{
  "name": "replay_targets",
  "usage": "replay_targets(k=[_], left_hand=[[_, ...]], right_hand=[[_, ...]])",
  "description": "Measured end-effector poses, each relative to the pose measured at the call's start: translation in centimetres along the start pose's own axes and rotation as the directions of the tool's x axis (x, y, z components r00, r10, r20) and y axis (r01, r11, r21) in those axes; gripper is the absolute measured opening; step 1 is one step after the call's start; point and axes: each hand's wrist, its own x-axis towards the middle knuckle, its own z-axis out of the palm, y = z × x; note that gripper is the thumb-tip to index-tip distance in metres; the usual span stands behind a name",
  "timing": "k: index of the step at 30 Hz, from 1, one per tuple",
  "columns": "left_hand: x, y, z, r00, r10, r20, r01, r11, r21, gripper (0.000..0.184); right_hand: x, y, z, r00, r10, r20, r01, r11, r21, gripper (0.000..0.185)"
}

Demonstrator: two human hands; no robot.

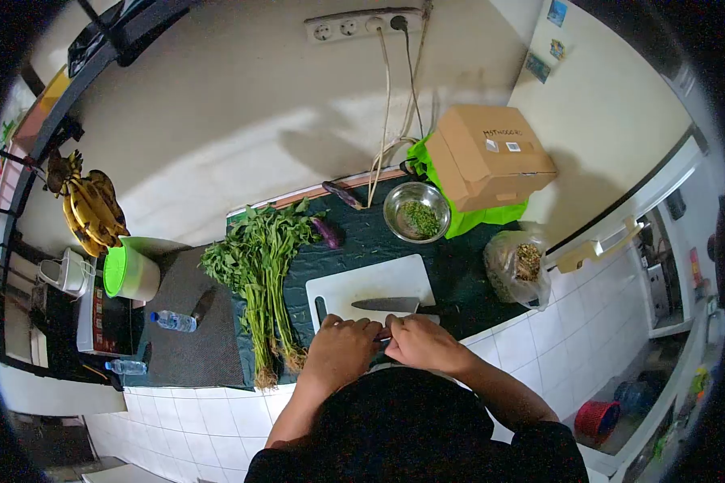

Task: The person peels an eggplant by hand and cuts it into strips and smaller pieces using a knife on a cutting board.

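Note:
My left hand (343, 348) and my right hand (423, 342) meet over the front edge of a white cutting board (338, 286). Both have their fingers curled in. Between them shows a small dark piece of something (384, 334), mostly hidden by the fingers. A kitchen knife (387, 304) lies flat on the board just beyond my hands, its dark handle toward the right. To the left of the board lies a large bunch of leafy greens (266, 266) with roots on. Behind the board stands a metal bowl (393, 219) with chopped green pieces in it.
Two purple eggplants, one by the greens (328, 233) and one near the wall (342, 194), lie on the dark cloth. A cardboard box (491, 165) and a plastic bag (511, 270) stand at right. Leftward are a water bottle (174, 321), a green-lidded bucket (141, 275) and hanging bananas (93, 213).

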Motion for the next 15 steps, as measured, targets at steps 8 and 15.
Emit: replay_targets(k=[8,15], left_hand=[[1.3,-1.4,1.9,0.985,0.155,-0.072,-0.171,0.914,-0.367,0.026],[3.1,-0.9,0.8,0.988,-0.036,-0.147,-0.081,0.696,-0.714,0.021]], right_hand=[[-2.8,4.2,1.5,1.000,-0.020,-0.024,0.029,0.861,0.508,0.021],[-3.4,5.4,-2.1,0.995,-0.030,-0.096,0.093,0.631,0.770,0.010]])
